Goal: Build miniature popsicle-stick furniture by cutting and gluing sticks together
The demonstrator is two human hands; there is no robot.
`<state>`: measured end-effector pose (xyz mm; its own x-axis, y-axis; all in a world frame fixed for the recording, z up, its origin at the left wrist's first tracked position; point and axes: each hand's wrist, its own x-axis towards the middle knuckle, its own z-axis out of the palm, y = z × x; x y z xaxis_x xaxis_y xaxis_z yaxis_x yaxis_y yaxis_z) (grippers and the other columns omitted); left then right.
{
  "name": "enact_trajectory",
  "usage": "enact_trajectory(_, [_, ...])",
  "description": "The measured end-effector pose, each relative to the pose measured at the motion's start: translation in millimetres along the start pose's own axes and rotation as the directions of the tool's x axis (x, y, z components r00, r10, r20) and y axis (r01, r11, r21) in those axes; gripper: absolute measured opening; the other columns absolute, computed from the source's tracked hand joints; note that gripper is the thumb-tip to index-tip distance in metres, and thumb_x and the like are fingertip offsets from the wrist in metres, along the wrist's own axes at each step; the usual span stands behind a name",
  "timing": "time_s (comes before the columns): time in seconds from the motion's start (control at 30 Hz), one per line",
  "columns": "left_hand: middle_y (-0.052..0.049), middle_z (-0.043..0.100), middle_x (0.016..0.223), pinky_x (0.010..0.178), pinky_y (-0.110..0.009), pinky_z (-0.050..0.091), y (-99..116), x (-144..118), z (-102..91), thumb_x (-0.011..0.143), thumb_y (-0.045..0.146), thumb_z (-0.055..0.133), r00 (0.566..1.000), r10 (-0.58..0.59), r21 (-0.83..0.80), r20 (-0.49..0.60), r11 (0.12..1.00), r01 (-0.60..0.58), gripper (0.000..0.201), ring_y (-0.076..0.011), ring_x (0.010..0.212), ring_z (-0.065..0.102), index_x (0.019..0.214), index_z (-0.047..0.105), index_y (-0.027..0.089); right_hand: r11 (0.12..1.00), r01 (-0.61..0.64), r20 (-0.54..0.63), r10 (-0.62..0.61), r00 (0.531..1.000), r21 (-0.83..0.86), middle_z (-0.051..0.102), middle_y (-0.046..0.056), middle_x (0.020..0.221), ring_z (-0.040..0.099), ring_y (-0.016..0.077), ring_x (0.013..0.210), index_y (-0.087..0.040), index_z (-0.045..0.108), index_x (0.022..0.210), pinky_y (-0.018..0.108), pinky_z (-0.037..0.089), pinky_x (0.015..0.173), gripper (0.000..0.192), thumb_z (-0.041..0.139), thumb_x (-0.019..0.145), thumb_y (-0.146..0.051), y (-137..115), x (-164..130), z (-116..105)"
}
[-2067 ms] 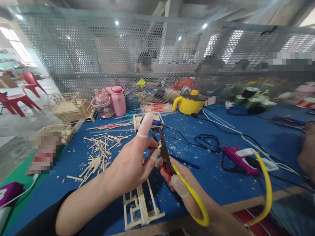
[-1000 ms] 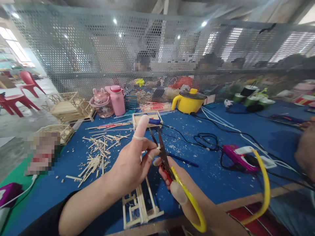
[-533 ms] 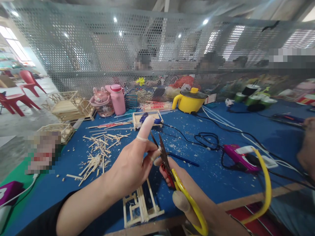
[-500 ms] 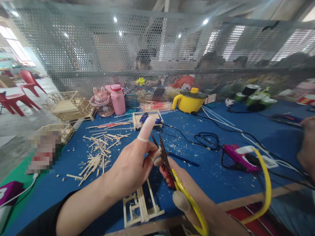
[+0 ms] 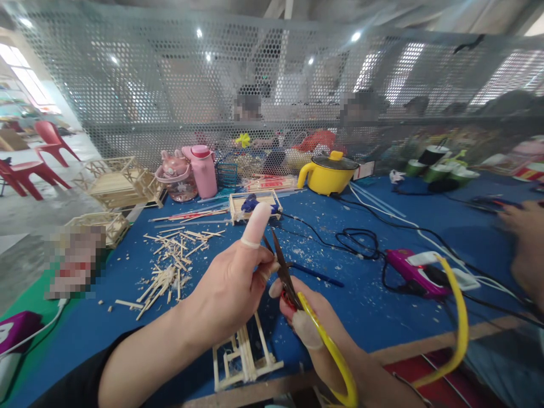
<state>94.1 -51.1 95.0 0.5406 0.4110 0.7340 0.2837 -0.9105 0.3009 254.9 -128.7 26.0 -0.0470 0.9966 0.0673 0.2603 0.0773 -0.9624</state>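
Note:
My left hand [image 5: 232, 283] has one finger raised, wearing a white finger cot [image 5: 257, 224]. Its other fingers are pinched together beside the scissor blades; whatever they hold is too small or hidden to name. My right hand [image 5: 314, 317], with pale coverings on some fingertips, is closed around scissors [image 5: 285, 277] with dark blades and a yellow handle. The blades point up and away, their tips slightly parted. Below my hands, a small frame of wooden sticks [image 5: 246, 362] lies at the table's near edge, partly covered by my left hand.
Loose wooden sticks [image 5: 165, 283] are scattered at left. A wooden tray-like piece [image 5: 236, 211] carries a blue tool. Behind stand a pink bottle [image 5: 204, 175] and a yellow pot [image 5: 329, 177]. A purple power strip [image 5: 408, 272] and cables lie at right, near another person's hand [image 5: 527, 226].
My left hand has shifted slightly right. The fingers of my right hand have shifted on the scissors, with the blades tilting slightly left. The other person's hand has moved left.

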Motion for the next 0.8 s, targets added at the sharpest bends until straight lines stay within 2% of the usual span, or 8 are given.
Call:
enact_trajectory(0.17, [0.001,0.065,0.076,0.066,-0.027,0.057,-2.7,-2.2,4.6,0.088,0.006,0.048,1.0,0.002,-0.048,-0.003,0.999,-0.002,0.086,-0.0155,0.07,0.063,0.153,-0.008,0.023,0.998,0.058,-0.038,-0.059,0.998,-0.031,0.035,-0.005,0.062,0.032,0.0107,0.055,-0.021,0.053,0.086,0.024,0.028,0.05,0.049,0.038,0.087,-0.068,-15.5,-5.5,3.3])
enact_trajectory(0.3, [0.0,0.066,0.079,0.065,-0.026,0.055,-6.0,-5.7,-2.5,0.088,0.008,0.049,0.998,-0.054,-0.051,0.02,0.997,0.055,0.085,-0.0153,0.071,0.063,0.153,-0.003,0.023,0.981,-0.016,-0.118,-0.008,0.993,-0.195,0.05,-0.002,0.068,0.044,0.0128,0.06,-0.021,0.052,0.09,0.025,0.037,0.056,0.044,0.044,0.086,-0.065,-31.0,0.1,-13.7])
enact_trajectory(0.37, [-0.002,0.067,0.082,0.065,-0.025,0.054,-8.6,-11.7,-10.2,0.088,0.012,0.052,0.988,-0.153,-0.063,0.02,0.986,0.154,0.082,-0.0151,0.073,0.063,0.153,0.003,0.023,0.911,-0.102,-0.174,0.034,0.984,-0.4,0.054,-0.003,0.067,0.047,0.014,0.059,-0.022,0.049,0.1,0.026,0.04,0.056,0.049,0.06,0.076,-0.063,-31.4,9.8,-36.4])
enact_trajectory(0.43, [-0.001,0.066,0.081,0.069,-0.026,0.054,-11.3,-22.2,-18.7,0.089,0.015,0.053,0.961,-0.277,-0.13,-0.009,0.953,0.273,0.078,-0.0142,0.072,0.062,0.153,0.008,0.023,0.75,-0.218,-0.232,0.088,0.969,-0.624,0.056,-0.003,0.067,0.051,0.0158,0.059,-0.023,0.048,0.101,0.028,0.042,0.058,0.054,0.071,0.067,-0.059,-24.1,22.8,-66.3])
enact_trajectory(0.53, [0.002,0.063,0.078,0.078,-0.029,0.053,-11.9,-45.1,-29.8,0.09,0.018,0.054,0.869,-0.485,-0.333,-0.096,0.839,0.431,0.074,-0.0127,0.076,0.061,0.152,0.015,0.027,0.533,-0.216,-0.163,0.145,0.976,-0.818,0.063,0.0,0.068,0.058,0.0193,0.061,-0.022,0.053,0.098,0.029,0.043,0.057,0.037,0.067,0.072,-0.044,-5.1,44.0,-110.8])
enact_trajectory(0.63, [0.003,0.063,0.076,0.081,-0.026,0.052,-4.4,-70.0,-37.0,0.087,0.021,0.06,0.711,-0.682,-0.531,-0.172,0.672,0.516,0.072,-0.0122,0.079,0.061,0.149,0.024,0.029,0.352,-0.053,0.013,0.184,0.983,-0.934,0.071,0.011,0.1,0.067,0.0265,0.09,-0.018,0.063,0.105,0.034,0.048,0.074,0.03,0.061,0.075,-0.025,3.0,60.0,-131.7])
enact_trajectory(0.73, [0.004,0.065,0.075,0.075,-0.024,0.052,9.5,-87.2,-38.3,0.085,0.023,0.064,0.563,-0.813,-0.641,-0.151,0.514,0.57,0.074,-0.012,0.076,0.062,0.148,0.027,0.032,0.159,0.06,0.055,-0.035,0.998,-0.985,0.068,0.017,0.113,0.066,0.0325,0.095,-0.016,0.066,0.113,0.042,0.048,0.077,0.034,0.059,0.081,-0.025,-17.4,63.2,-111.7])
enact_trajectory(0.8, [0.004,0.066,0.073,0.072,-0.023,0.052,18.6,-92.1,-36.0,0.084,0.024,0.066,0.49,-0.865,-0.674,-0.11,0.428,0.603,0.075,-0.012,0.073,0.062,0.147,0.028,0.033,0.217,0.31,0.231,-0.327,0.916,-0.925,0.071,0.012,0.106,0.066,0.0273,0.095,-0.019,0.066,0.112,0.041,0.046,0.082,0.027,0.053,0.089,-0.028,-42.2,58.6,-78.7])
